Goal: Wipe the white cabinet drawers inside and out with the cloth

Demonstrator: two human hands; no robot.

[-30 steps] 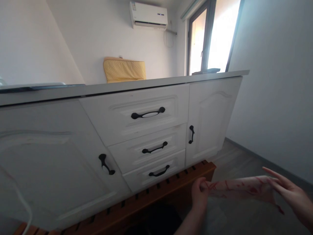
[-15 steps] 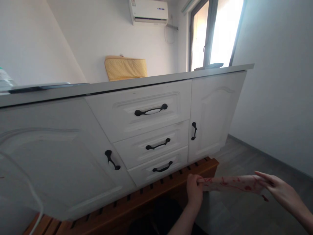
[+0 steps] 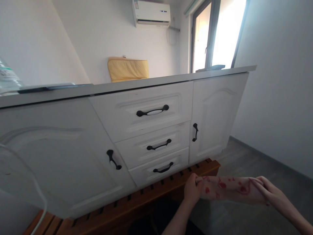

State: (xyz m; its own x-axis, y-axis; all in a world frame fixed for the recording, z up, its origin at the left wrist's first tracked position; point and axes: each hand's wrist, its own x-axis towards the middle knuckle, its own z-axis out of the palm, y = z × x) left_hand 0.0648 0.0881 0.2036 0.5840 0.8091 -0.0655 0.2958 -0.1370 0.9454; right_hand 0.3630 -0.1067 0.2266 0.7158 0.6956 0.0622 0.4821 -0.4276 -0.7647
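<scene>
A pale, thin sheet with red markings (image 3: 226,188), perhaps cloth or plastic, is stretched between my two hands at the lower right, over the floor. My left hand (image 3: 192,189) is closed on its left end, close to the end of the wooden slatted bench. At the other end, my right hand (image 3: 267,189) grips the sheet between thumb and fingers. The sheet's lower edge hangs loosely below the hands.
A white cabinet (image 3: 151,130) with black handles stands in front, behind the wooden bench (image 3: 156,192). On its top are a bottle (image 3: 8,76) and a dark flat object (image 3: 56,87) at the left. A white cable (image 3: 39,189) hangs at the left.
The sheet has opened wider and shows more of its red-marked face. My right hand has shifted slightly left, and my left hand a little to the left too. The view has moved slightly.
</scene>
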